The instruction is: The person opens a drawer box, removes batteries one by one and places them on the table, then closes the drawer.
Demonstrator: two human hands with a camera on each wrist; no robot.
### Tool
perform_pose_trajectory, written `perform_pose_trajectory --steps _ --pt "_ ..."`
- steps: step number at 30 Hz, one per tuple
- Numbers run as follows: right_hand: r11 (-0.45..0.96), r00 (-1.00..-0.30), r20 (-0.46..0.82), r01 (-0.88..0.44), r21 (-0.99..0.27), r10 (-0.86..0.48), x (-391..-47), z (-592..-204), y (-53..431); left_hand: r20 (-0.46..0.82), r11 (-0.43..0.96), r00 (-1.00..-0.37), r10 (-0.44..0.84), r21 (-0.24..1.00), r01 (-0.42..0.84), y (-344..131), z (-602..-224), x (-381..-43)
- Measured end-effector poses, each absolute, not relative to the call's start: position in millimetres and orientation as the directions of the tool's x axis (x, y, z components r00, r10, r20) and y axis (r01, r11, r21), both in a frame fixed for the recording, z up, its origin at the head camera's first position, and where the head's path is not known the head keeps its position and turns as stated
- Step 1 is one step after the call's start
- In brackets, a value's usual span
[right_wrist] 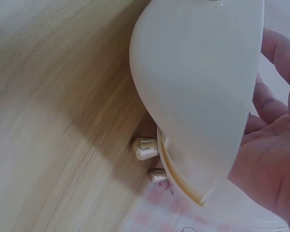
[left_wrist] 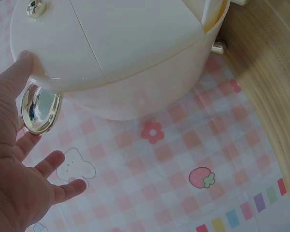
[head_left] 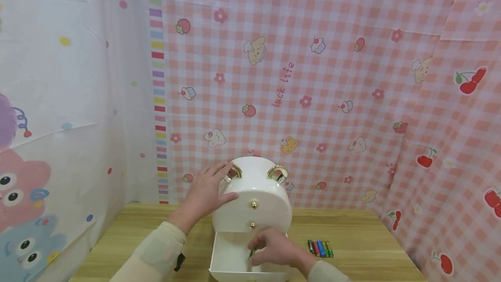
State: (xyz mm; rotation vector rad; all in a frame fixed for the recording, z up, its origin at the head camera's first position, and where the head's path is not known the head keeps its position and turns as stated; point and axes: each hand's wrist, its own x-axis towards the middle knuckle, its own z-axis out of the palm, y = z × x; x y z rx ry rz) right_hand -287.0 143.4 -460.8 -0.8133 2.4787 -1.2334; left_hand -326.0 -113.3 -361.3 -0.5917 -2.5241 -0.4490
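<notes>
A white rounded storage box [head_left: 250, 177] with gold ear-shaped rings and gold knobs stands on the table, its bottom drawer [head_left: 227, 251] pulled out. My left hand [head_left: 209, 188] rests against its upper left side. In the left wrist view the thumb touches the box front [left_wrist: 63, 58] beside the gold ring [left_wrist: 41, 108], the other fingers spread behind. My right hand [head_left: 272, 249] is inside the drawer and pinches a small dark green battery [head_left: 251, 253]. The right wrist view shows the drawer's outside [right_wrist: 198, 72] with the right hand [right_wrist: 270, 125] partly behind it; the battery is hidden there.
Several coloured batteries [head_left: 321, 249] lie in a row on the wooden table [head_left: 352, 229], right of the box. A pink checked cloth [head_left: 313, 121] hangs behind, and a white patterned cloth [head_left: 78, 99] hangs on the left. Gold feet [right_wrist: 146, 148] support the box.
</notes>
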Motion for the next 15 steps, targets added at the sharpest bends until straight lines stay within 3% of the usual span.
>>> perform_pose_trajectory --steps 15 --pt "0.483 -0.813 -0.029 -0.317 -0.816 -0.582 -280 -449 158 0.527 0.852 -0.788 0.318 0.205 0.481 -114 -361 -326"
